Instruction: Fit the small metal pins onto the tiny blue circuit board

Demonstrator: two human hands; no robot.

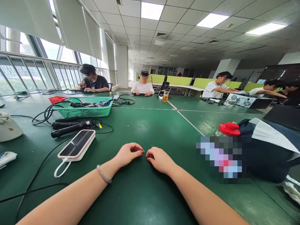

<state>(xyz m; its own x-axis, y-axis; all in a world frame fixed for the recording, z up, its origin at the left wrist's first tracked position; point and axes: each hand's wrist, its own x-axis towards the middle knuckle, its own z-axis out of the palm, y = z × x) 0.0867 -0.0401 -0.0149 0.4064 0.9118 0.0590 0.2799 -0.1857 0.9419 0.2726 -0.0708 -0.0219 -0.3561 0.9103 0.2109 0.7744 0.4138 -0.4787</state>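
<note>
My left hand [128,154] is closed in a pinch just above the green tabletop [138,190]. A tiny dark and shiny piece [142,151] shows at its fingertips, too small to name. Facing it across a narrow gap, my right hand [160,160] is also pinched closed. A small dark speck shows between its thumb and forefinger, and I cannot tell what it is. The two hands do not touch each other. A pale bangle [103,174] circles my left wrist.
Left of my hands lie a white-cased phone [77,145], black rod-like devices [72,127] and a green basket [84,107] of cables. On the right are a red-lidded jar [229,128] and a dark bag [267,153]. Several people sit around the table, one near an opened computer case [242,100].
</note>
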